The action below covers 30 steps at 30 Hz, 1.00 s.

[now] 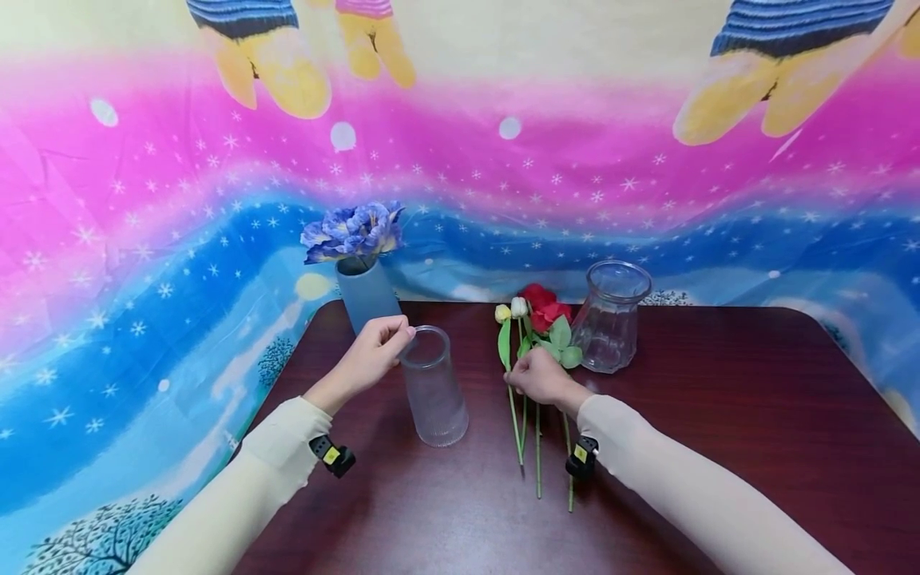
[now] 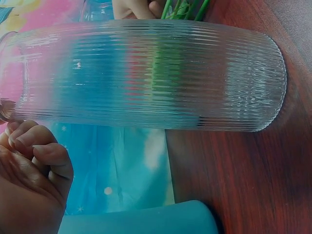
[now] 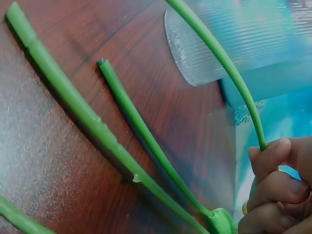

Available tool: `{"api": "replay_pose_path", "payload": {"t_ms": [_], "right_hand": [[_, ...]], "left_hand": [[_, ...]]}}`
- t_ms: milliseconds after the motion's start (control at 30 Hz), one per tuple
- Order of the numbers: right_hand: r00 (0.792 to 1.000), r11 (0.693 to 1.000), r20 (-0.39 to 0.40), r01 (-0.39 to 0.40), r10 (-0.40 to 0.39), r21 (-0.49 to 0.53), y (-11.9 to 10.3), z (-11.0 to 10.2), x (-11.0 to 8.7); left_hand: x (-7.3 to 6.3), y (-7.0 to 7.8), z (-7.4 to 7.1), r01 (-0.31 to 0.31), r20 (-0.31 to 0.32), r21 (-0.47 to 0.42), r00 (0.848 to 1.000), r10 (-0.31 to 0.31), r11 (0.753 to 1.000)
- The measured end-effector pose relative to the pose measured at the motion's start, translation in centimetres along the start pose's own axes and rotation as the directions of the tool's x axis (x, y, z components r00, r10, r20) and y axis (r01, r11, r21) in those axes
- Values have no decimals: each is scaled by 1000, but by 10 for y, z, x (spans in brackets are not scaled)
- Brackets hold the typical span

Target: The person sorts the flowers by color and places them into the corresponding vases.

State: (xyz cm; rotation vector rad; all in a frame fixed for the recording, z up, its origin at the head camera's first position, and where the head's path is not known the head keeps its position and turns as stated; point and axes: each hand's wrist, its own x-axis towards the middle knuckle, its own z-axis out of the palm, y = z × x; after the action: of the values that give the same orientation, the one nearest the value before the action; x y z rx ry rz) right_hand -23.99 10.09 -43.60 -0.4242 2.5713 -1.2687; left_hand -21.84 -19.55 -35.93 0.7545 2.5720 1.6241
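A ribbed clear glass vase [image 1: 437, 403] stands upright in the middle of the table. My left hand [image 1: 374, 353] holds its rim between thumb and curled fingers; the left wrist view shows this hand [image 2: 36, 168] at the vase's mouth. To the right, my right hand [image 1: 545, 377] pinches the green stem [image 3: 222, 56] of a yellow tulip [image 1: 502, 314]. A white tulip [image 1: 519, 307] and red roses [image 1: 545, 310] lie beside it, their stems pointing towards me. The right hand partly hides these flowers' stems in the head view.
A blue vase [image 1: 365, 297] with purple-blue flowers [image 1: 355, 231] stands behind my left hand. A wide-mouthed clear glass vase [image 1: 609, 331] stands at the back, right of the roses. A printed cloth [image 1: 460, 184] hangs behind the dark wooden table [image 1: 719, 399].
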Motion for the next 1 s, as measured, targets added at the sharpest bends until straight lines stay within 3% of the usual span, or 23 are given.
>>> {"api": "replay_pose_path", "payload": {"t_ms": [367,733,1000], "right_hand": [[996,995,-44,75,-73,62,-14,1,-15],[977,990,-176,100,-116,-98,-40,0,-31],[965,984,-190,173,-179,-49,-57,-12,-38]], "left_hand": [[0,-1,0,18,1,-26,1000,-17,1000],[-1,-2,0,14,11,-31,1000,-13,999],[-2,-1,2,7,11,-38,1000,-7,999]]}}
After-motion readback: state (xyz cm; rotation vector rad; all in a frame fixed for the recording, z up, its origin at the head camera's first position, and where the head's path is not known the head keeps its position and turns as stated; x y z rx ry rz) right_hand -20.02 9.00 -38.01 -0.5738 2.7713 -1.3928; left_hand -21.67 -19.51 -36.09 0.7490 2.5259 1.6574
